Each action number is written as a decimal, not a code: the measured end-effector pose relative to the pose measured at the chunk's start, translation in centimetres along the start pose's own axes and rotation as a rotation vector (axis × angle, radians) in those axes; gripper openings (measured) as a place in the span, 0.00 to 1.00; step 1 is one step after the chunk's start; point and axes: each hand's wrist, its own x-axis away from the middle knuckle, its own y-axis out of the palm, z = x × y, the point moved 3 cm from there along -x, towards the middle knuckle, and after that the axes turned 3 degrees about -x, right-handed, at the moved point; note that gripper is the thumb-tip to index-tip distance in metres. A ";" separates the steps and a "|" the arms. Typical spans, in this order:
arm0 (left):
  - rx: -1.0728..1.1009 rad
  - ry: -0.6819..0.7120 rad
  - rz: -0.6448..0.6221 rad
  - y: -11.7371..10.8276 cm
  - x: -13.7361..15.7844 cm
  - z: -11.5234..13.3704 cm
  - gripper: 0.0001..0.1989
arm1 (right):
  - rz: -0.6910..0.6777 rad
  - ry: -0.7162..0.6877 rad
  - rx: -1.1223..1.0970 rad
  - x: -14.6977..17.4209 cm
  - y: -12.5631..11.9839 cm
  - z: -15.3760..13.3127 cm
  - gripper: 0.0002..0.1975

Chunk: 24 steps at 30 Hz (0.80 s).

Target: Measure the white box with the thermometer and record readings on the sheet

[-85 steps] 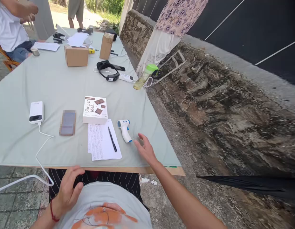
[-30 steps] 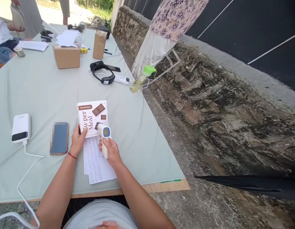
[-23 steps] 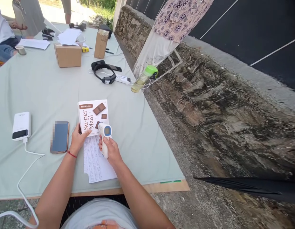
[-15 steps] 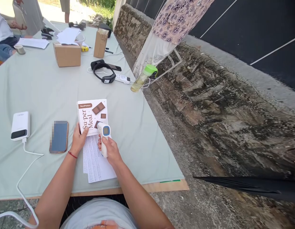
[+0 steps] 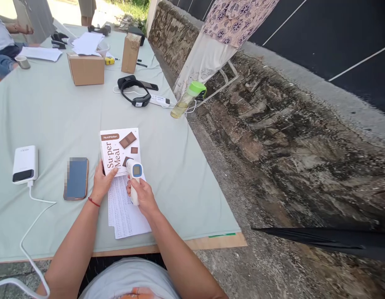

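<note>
Near the front edge of the table (image 5: 183,187), the left hand (image 5: 103,182) grips the box (image 5: 118,139). The right hand (image 5: 144,195) holds the thermometer (image 5: 136,170), already aimed there; any number is too small to read.

On the table (image 5: 192,182), sheets of paper (image 5: 130,226) lie at the near side, and just behind them is the meal box (image 5: 114,145), with the left hand (image 5: 102,183) at its near left corner and the thermometer (image 5: 135,189), in the right hand (image 5: 145,197), at its near right corner. The phone (image 5: 78,178) lies left of the box, and the power bank (image 5: 25,160) is left of that. Farther back, the headset (image 5: 142,101) sits left of the bottle (image 5: 186,100), and behind them are the wide carton (image 5: 86,71) and, to its right, the tall carton (image 5: 130,54).
</note>
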 end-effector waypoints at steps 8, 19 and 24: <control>0.285 -0.085 0.001 -0.4 -0.2 0.2 0.28 | 0.039 -0.220 0.262 3.5 -1.1 -3.3 0.17; 0.541 -0.146 0.162 -2.7 -1.5 -0.3 0.33 | 0.118 -0.294 0.328 5.8 -3.6 -4.7 0.20; 0.446 -0.049 0.083 -2.4 -2.2 -0.2 0.32 | 0.361 -0.303 0.561 3.4 -8.4 -4.0 0.27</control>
